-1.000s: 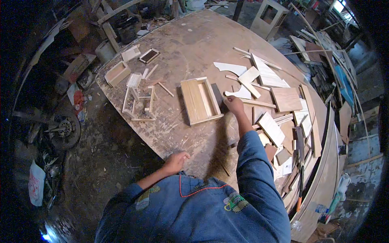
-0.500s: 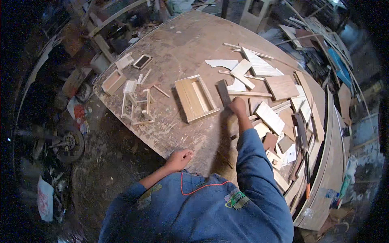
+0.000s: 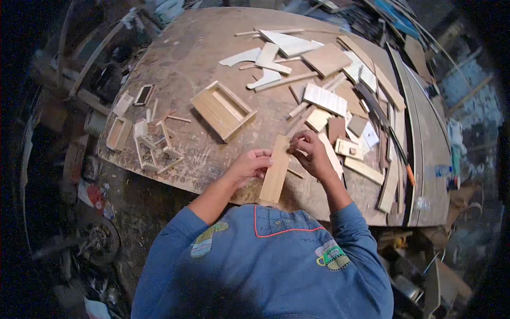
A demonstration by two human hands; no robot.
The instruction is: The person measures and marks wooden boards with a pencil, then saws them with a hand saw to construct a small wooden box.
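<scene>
A narrow, pale wooden board stands tilted above the table's near edge, in front of my chest. My left hand is closed on its left side, with the fingertips at the edge. At the board's upper right edge is my right hand, its fingers curled in a pinch. Whether those fingers grip the board or a small thing is hidden. Beyond the hands, a shallow open wooden box, partly covered by a flat panel, lies on the table. A thin stick rests just right of the board.
Wooden offcuts crowd the table's right half, beside a long dark tool with an orange end. On the left lie a small wooden frame, a small open box and a dark-centred tray. The worn tabletop ends near my body.
My right hand has drawn back from a dark strip among the offcuts toward my chest. My left hand has risen and now holds a pale board. The view has shifted.
</scene>
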